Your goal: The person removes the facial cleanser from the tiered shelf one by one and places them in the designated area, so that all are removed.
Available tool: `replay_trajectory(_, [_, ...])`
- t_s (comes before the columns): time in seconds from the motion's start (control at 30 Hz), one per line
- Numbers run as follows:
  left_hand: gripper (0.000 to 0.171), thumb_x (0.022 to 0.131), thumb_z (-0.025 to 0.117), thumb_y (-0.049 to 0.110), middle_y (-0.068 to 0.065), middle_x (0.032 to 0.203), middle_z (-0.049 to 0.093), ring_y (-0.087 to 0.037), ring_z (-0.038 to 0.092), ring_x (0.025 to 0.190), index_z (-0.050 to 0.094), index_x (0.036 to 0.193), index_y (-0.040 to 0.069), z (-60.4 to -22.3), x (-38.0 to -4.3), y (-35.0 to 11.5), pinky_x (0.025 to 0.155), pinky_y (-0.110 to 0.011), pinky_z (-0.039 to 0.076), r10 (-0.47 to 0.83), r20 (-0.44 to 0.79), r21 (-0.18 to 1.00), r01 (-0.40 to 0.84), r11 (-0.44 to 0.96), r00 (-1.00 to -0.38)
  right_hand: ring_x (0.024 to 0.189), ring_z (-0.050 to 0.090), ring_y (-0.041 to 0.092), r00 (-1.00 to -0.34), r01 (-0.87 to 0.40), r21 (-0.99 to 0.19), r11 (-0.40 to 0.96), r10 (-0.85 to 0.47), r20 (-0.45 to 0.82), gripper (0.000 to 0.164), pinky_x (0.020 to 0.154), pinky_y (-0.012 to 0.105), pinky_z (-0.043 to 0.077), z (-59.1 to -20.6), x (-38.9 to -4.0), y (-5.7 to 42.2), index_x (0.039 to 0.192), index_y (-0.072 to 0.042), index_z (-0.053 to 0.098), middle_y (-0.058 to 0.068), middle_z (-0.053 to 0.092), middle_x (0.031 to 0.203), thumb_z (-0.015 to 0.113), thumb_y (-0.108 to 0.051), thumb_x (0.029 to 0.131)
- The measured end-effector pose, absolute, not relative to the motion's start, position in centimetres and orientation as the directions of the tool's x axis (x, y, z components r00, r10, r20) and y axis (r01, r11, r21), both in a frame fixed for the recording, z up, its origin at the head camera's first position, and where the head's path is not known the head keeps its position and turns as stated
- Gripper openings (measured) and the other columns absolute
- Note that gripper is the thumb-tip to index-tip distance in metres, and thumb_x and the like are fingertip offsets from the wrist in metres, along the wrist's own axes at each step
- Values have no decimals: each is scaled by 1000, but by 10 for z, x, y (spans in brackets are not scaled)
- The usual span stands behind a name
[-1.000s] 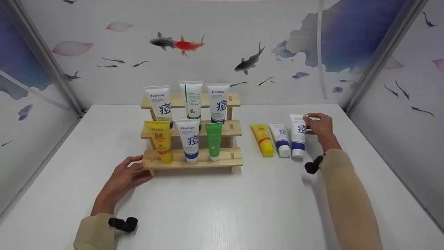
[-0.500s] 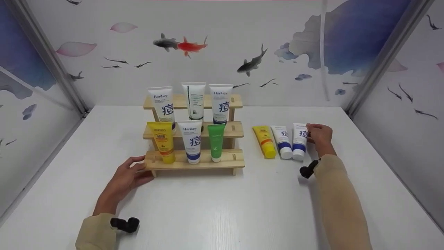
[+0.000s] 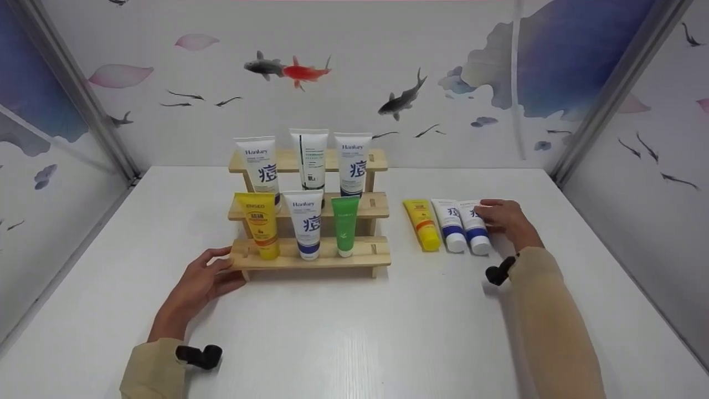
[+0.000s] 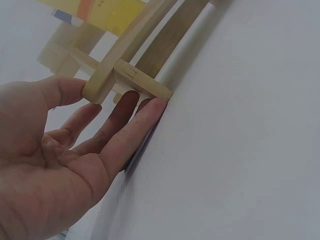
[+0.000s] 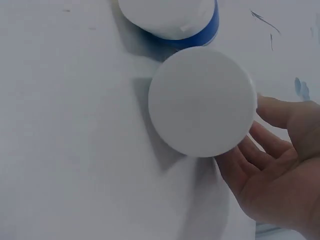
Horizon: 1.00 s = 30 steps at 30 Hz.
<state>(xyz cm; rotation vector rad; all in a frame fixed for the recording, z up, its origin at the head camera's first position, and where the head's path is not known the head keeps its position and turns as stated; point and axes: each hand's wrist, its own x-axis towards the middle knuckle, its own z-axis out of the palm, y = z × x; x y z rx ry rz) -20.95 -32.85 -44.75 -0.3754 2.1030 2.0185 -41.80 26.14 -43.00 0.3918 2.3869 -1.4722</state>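
My left hand (image 3: 198,285) grips the left end of the lowest plank of a three-tier wooden display stand (image 3: 354,259); in the left wrist view the thumb and fingers (image 4: 142,120) curl about the plank end and its leg. With my right hand (image 3: 508,220) I hold the upper right edge of a white squeeze tube with a blue band (image 3: 477,233). Its round white cap (image 5: 202,102) faces the right wrist camera and hides part of the grip. Beside it lie a similar white tube (image 3: 451,227) and a yellow tube (image 3: 423,226), all caps toward me.
On the stand's lowest tier are a yellow tube (image 3: 260,221), a white tube (image 3: 304,221) and a green tube (image 3: 345,224). White tubes (image 3: 310,158) stand higher up behind them. Patterned panels (image 3: 354,83) enclose the white table (image 3: 332,332) at the back and sides.
My right hand has brought the white tube down and then left, against the neighbouring white tube, its top now leaning left. The left hand keeps its hold on the stand.
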Motion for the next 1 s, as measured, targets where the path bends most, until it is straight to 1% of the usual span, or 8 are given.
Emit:
replay_trajectory(0.13, [54,107,44,25,-25,155,39,-16,66,114,25,156,12,-446,-210,-330,99,-31,58,-36,-318,947,-320,37,-947,150,30,36,-912,349,-792,501,-12,-410,72,125,48,31,-424,-411,265,161,-12,20,18,23,166,56,-35,102])
replay_trajectory(0.27, [54,108,42,25,-25,156,38,-16,65,115,25,157,12,-447,-208,-331,99,-31,57,-42,-330,943,-331,36,-943,151,29,36,-911,337,-801,495,-45,-410,72,125,48,30,-423,-407,264,160,-10,21,19,22,166,56,-35,102])
replay_trajectory(0.43, [53,108,42,25,-25,155,39,-16,66,115,25,157,12,-448,-207,-329,99,-31,57,-40,-326,944,-327,37,-945,150,31,36,-896,368,-770,521,-23,-444,72,125,48,30,-419,-404,265,160,-9,22,20,24,165,56,-36,102])
replay_trajectory(0.53, [52,108,42,25,-25,155,40,-16,66,114,26,156,12,-449,-208,-327,99,-31,57,-39,-321,946,-322,37,-946,150,31,37,-898,376,-765,523,1,-441,72,124,46,32,-407,-403,267,159,-6,20,21,22,165,55,-34,103])
replay_trajectory(0.63, [53,107,42,23,-27,155,39,-16,67,113,25,156,10,-449,-209,-325,98,-32,58,-33,-312,949,-313,23,-949,151,29,37,-920,343,-803,487,1,-393,70,123,44,35,-390,-402,265,159,-2,20,21,20,166,53,-30,104])
replay_trajectory(0.73, [54,107,43,22,-28,154,38,-16,67,112,24,156,9,-448,-210,-324,98,-32,58,-35,-299,954,-300,13,-954,151,28,37,-944,285,-844,455,-21,-330,70,123,44,35,-372,-401,254,159,-3,21,20,21,166,54,-32,103])
replay_trajectory(0.83, [54,107,43,22,-28,155,38,-16,66,113,24,156,9,-448,-209,-324,99,-32,57,-33,-300,953,-301,16,-953,150,32,34,-962,221,-880,420,-51,-266,68,122,43,37,-354,-395,237,158,-6,26,19,26,164,55,-33,103])
replay_trajectory(1.0, [54,108,41,23,-27,155,37,-17,65,115,23,157,10,-446,-207,-326,99,-32,57,-38,-312,949,-313,36,-949,144,42,28,-986,120,-944,308,-76,-150,59,119,39,41,-329,-382,201,154,-12,36,13,37,159,56,-32,102])
